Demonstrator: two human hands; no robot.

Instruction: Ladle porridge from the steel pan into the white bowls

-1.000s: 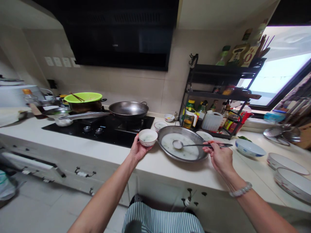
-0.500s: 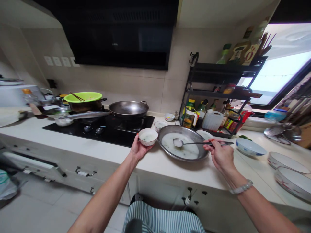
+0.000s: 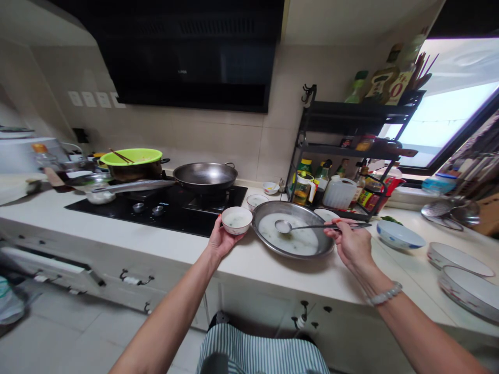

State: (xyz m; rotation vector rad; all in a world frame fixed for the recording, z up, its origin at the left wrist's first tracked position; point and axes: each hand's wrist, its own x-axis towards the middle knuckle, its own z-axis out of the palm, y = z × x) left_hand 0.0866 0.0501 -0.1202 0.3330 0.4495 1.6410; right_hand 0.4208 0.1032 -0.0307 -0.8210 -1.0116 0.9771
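My left hand [image 3: 223, 240] is closed around the side of a small white bowl [image 3: 237, 226] holding pale soup with green bits. Just right of that bowl sits a wide metal basin [image 3: 260, 240] with more of the same milky soup. My right hand [image 3: 352, 240] grips the dark handle of a ladle [image 3: 307, 227]. The ladle's round head is over the soup in the basin's left half and looks filled with pale liquid. Behind the basin stand two more small bowls, a left one [image 3: 256, 200] and a right one [image 3: 326, 214] partly hidden by the rim.
A wok [image 3: 205, 176] and a pot topped by a green basin [image 3: 132, 156] stand on the black hob [image 3: 171, 221]. Bottles fill a black rack [image 3: 331, 148] behind. A blue-patterned bowl [image 3: 401, 236] and two larger white bowls [image 3: 470, 293] lie to the right.
The ladle's head has shifted very slightly to the left over the soup. Both hands keep their holds, and the whole view has drifted a little.
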